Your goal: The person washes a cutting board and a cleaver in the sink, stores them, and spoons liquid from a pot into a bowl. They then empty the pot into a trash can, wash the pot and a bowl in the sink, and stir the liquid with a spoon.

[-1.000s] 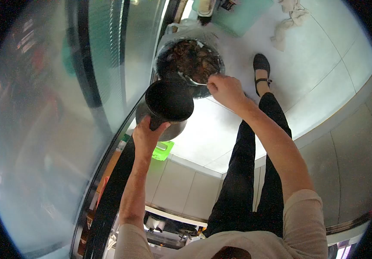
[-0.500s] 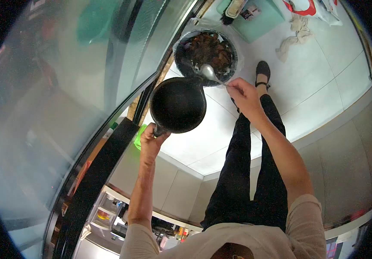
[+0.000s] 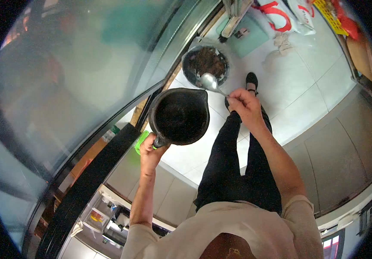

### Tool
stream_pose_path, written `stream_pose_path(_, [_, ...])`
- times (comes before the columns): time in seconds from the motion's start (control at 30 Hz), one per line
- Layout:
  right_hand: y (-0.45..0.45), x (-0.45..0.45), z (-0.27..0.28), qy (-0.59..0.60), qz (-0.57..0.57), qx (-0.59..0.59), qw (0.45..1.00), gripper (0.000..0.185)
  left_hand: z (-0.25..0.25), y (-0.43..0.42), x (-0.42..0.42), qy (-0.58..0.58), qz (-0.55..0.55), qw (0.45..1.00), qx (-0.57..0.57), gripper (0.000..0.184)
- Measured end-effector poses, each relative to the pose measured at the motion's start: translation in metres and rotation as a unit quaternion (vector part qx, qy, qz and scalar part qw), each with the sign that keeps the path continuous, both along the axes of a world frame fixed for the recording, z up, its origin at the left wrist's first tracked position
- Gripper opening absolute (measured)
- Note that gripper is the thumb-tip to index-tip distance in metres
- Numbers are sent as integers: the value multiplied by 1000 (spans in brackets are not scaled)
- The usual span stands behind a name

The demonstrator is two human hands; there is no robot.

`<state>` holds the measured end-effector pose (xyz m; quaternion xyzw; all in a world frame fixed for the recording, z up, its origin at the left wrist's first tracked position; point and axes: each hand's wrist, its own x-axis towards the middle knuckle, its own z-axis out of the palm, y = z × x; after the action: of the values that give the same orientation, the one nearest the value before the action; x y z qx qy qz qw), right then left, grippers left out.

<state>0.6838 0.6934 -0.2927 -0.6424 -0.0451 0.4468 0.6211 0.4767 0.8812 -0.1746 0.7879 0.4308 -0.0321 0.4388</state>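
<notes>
My left hand (image 3: 152, 150) is closed round the handle of a dark pot (image 3: 181, 116) with a pouring lip, its dark inside facing up at me. My right hand (image 3: 245, 105) grips the thin handle of a metal spoon (image 3: 209, 81); the bowl of the spoon is beyond the pot's lip, over the near rim of a bin. That lined bin (image 3: 189, 52) stands on the floor and holds dark brown, crumbly waste (image 3: 208, 61). I cannot make out whether anything lies in the pot.
A glass panel (image 3: 86, 86) with a dark frame runs along the left. Behind the bin are a brush (image 3: 231, 26), a pale green board (image 3: 253, 39), a cloth (image 3: 283, 42) and white-and-red bags (image 3: 276, 17). Grey cabinets (image 3: 333, 151) curve along the right, and a green object (image 3: 142, 141) is by my left hand.
The pot has tilted so more of its inside and lip shows, and it sits farther from the bin. The spoon has moved slightly down with my right hand. My view has shifted.
</notes>
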Motion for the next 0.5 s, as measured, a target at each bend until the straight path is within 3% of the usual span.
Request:
stream_pose_path(0.07, [-15,1,22,-28,-7,26,999,8,22,-3,0,-42,-2,999,-23,19])
stream_pose_path(0.13, [-33,-5,47,-33,-21,32,999,9,55,-14,12,-25,-66,997,35,18])
stream_pose_path(0.23, [-72,-27,92,-90,-72,3,993,9,80,-30,15,-45,-131,990,11,18])
stream_pose_path(0.27, [-87,-40,109,-96,-115,3,989,9,79,-39,13,-66,-112,989,-67,18])
stream_pose_path(0.33, [-115,-73,139,-84,-180,14,980,9,103,-60,26,-98,-204,973,-36,15])
stream_pose_path(0.37, [-126,-95,155,-169,-181,-35,968,9,107,-64,22,-102,-251,962,-26,15])
stream_pose_path(0.4, [-132,-121,171,-167,-236,-25,957,9,113,-68,16,-105,-293,950,-15,14])
stream_pose_path(0.47, [-157,-161,202,-197,-286,-83,934,9,139,-105,18,-111,-298,943,-99,14])
stream_pose_path(0.5, [-163,-182,204,-199,-352,-62,913,9,155,-123,21,-125,-356,923,-80,15])
